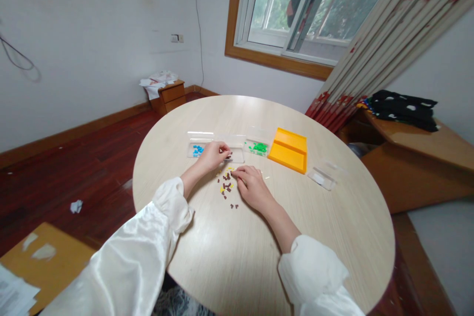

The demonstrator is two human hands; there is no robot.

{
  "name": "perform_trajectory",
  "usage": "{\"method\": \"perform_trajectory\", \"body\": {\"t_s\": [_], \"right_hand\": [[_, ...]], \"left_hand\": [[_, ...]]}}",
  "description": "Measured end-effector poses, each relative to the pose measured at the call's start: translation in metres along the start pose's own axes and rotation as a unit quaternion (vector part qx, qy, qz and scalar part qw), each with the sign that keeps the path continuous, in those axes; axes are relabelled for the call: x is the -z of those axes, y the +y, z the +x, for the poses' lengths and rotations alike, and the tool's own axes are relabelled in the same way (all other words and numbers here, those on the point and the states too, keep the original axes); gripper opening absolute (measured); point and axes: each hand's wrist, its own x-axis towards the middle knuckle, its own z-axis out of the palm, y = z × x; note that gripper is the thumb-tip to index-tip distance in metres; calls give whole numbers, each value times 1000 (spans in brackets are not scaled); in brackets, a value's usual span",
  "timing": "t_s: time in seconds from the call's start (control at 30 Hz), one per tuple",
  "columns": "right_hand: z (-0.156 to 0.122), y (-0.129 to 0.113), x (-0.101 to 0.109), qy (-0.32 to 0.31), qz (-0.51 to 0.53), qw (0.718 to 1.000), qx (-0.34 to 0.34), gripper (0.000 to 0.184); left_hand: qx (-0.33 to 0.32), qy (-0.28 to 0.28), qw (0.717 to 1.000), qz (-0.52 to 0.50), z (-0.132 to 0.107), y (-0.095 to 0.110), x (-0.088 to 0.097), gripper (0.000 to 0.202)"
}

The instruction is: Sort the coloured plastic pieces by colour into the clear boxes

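A small heap of dark brown and yellow plastic pieces (227,185) lies on the round pale wooden table (222,256). My left hand (213,155) hovers over the rim of a clear tray (233,143), its fingers pinched on a dark brown piece. My right hand (252,185) rests beside the heap with its fingers curled and pinched at a piece on the table. A clear tray with blue pieces (198,149) sits to the left, and one with green pieces (258,147) sits to the right.
An orange tray (289,150) lies right of the green pieces, with a clear lid (323,177) beyond it. A wooden bench with dark cloth (403,108) stands at right under a curtain. A small cabinet (170,96) stands by the far wall.
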Motion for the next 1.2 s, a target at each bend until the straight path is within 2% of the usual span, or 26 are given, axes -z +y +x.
{"method": "perform_trajectory", "body": {"t_s": [0.33, 0.67, 1.03, 1.2], "right_hand": [[-1, 0, -1, -43, -26, 999, -1, 35], [0, 0, 5, -15, -50, 999, -14, 12], [0, 5, 1, -1, -18, 1000, -12, 17], [0, 4, 2, 33, -11, 999, -23, 16]], "left_hand": [[-36, 5, 997, 62, 1, -11, -3, 15], [-30, 10, 996, 79, 3, -17, -7, 17], [-23, 20, 998, 58, 0, -10, -5, 32], [-43, -12, 998, 41, -3, -1, -3, 33]]}}
